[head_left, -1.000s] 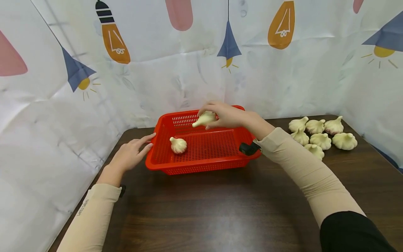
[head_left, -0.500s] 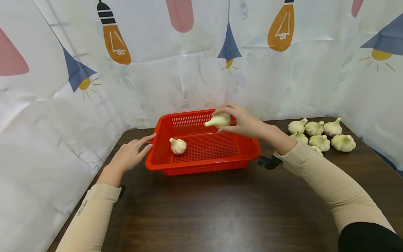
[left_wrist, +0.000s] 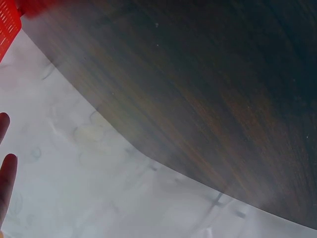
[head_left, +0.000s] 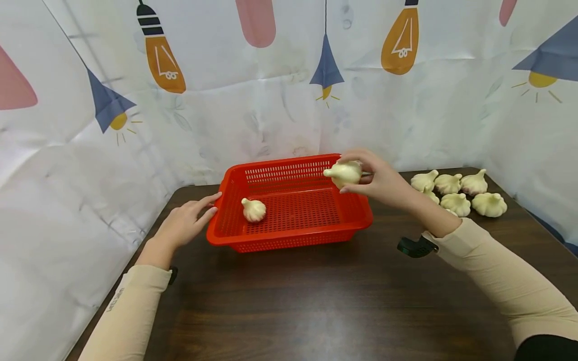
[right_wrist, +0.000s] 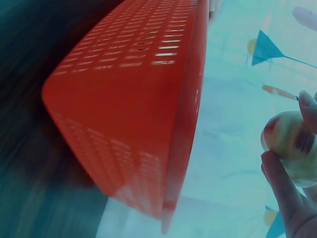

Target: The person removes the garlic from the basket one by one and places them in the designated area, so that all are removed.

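Note:
My right hand (head_left: pixel 377 178) pinches a garlic bulb (head_left: pixel 344 173) between thumb and fingers, above the right end of a red perforated basket (head_left: pixel 289 241). The same held bulb (right_wrist: pixel 292 144) appears at the right of the right wrist view, beside the basket's outer wall (right_wrist: pixel 119 104). Inside the basket, toward its left, lies another garlic bulb (head_left: pixel 254 210). At the basket's left rim, my left hand (head_left: pixel 185 223) rests with its fingers extended. Only two of its fingertips (left_wrist: pixel 7 173) show in the left wrist view.
Several garlic bulbs (head_left: pixel 456 202) lie grouped at the right rear of the dark wooden table (head_left: pixel 289 296). A white curtain (head_left: pixel 280 110) with printed lamps hangs right behind the table and along its left side.
My right hand has moved right with the garlic bulb, from over the basket's middle to its right end. My left hand stays at the left rim.

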Motion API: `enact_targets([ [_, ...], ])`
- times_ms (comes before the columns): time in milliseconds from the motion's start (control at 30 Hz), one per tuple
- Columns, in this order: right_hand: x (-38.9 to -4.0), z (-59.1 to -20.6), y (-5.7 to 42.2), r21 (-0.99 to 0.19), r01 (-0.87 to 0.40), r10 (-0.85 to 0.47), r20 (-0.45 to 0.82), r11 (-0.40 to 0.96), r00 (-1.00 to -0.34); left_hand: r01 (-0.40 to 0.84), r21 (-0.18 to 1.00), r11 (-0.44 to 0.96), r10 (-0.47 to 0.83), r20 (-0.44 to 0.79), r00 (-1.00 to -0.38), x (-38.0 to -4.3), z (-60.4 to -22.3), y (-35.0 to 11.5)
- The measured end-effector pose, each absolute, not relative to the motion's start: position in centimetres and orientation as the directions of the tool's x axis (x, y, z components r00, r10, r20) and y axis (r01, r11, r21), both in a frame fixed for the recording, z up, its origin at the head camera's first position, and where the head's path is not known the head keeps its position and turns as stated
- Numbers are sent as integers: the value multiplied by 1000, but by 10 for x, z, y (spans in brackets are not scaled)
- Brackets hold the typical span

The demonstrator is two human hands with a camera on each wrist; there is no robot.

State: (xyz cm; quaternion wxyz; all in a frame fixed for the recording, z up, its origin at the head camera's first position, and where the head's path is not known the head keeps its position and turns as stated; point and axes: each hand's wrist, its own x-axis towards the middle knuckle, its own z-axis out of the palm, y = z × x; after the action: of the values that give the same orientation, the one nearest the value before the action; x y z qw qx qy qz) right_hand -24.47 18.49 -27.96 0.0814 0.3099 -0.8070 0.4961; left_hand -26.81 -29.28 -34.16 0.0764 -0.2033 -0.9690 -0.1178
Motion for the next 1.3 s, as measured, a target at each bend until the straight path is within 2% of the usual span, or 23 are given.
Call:
enact_targets([
  [167, -236, -285, 199, -758, -576, -399, 447, 305, -800, 410, 196, 891, 374, 197, -906, -268, -342, -294],
  [500, -219, -297, 232, -799, -489, -315, 391, 350, -865, 414, 202, 888, 377, 200, -905, -268, -343, -293],
  [833, -210, -309, 271, -791, -559, -326, 475, 249, -817, 417, 197, 887, 381, 197, -903, -267, -341, -293],
  [1000, -204, -314, 294, -794, -540, -300, 462, 278, -835, 421, 196, 886, 385, 197, -902, -268, -341, -292],
  [1200, -201, -321, 321, -819, -530, -257, 476, 219, -841, 417, 203, 886, 382, 193, -904, -268, -342, -293],
  [1300, -198, -322, 333, -821, -500, -214, 455, 277, -865, 430, 203, 880, 389, 210, -897, -268, -342, -293],
])
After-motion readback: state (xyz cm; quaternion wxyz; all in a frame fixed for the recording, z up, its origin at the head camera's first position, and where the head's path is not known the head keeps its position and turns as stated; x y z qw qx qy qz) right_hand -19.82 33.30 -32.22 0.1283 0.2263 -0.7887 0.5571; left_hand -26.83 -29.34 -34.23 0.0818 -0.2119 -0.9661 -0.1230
